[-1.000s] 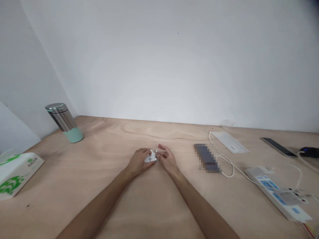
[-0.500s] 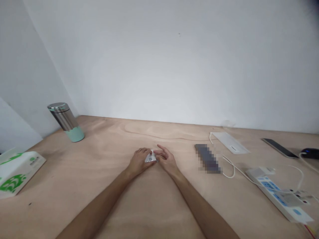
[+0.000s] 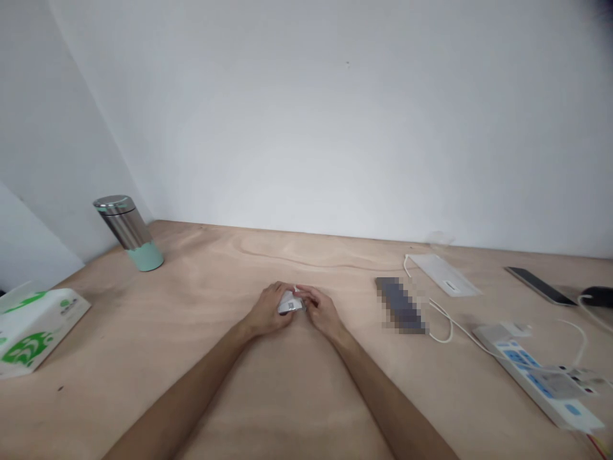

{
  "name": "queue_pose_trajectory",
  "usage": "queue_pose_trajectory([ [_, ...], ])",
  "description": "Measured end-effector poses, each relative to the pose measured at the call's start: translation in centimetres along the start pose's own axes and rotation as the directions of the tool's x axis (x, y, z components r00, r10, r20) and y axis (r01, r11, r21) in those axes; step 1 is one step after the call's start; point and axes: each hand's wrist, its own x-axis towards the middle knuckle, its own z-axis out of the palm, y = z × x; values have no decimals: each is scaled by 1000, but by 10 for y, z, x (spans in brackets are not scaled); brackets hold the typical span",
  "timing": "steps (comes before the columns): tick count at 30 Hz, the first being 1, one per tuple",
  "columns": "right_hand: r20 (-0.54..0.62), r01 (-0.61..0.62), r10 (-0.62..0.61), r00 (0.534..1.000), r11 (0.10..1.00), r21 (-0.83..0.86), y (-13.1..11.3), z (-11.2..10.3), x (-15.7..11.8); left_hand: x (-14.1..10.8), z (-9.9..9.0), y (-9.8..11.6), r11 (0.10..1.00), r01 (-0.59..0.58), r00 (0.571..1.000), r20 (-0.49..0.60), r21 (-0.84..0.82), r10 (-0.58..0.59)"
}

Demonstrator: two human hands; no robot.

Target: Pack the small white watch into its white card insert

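Tissue box point(image 3: 41, 331) left — power strip point(image 3: 536, 377) right.

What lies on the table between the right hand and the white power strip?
In the head view, a blurred dark flat object and a loop of white cable lie between the right hand and the white power strip.

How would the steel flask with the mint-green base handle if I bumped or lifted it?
The stainless steel flask looks tall and narrow on the plywood tabletop, so a sideways push could probably tip it. Once down, its round body would likely roll. The polished metal may be slippery, so the mint-green base might grip better.
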Motion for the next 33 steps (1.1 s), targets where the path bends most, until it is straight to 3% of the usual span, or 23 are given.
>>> queue_pose_trajectory([
  [6,-59,-3,4,998,1000,13,6,-1,2,1,-3,0,1000,1,999,35,-21,0],
  [10,-109,69,-91,990,979,-193,2,-3,2,2,-3,-1,998,-15,1000,18,-57,16],
  [14,-48,152,-180,983,924,-351,-2,-6,1,3,-3,-3,985,-19,999,-29,-172,14],
  [18,15,187,-196,981,908,-375,-1,-7,1,4,-4,-5,961,33,998,-51,-275,-48],
  [22,-4,177,-194,981,900,-399,-1,-8,2,3,-6,-5,923,128,986,-56,-363,-158],
  [26,-62,153,-192,980,907,-392,-8,-8,1,2,-4,-5,877,221,948,-119,-427,-297],
  [29,-115,131,-188,975,914,-384,-14,-8,0,4,0,-8,840,266,889,-215,-473,-404],
  [33,-179,78,-143,973,942,-328,-15,-6,-1,6,3,-11,794,281,843,-257,-539,-473],
])
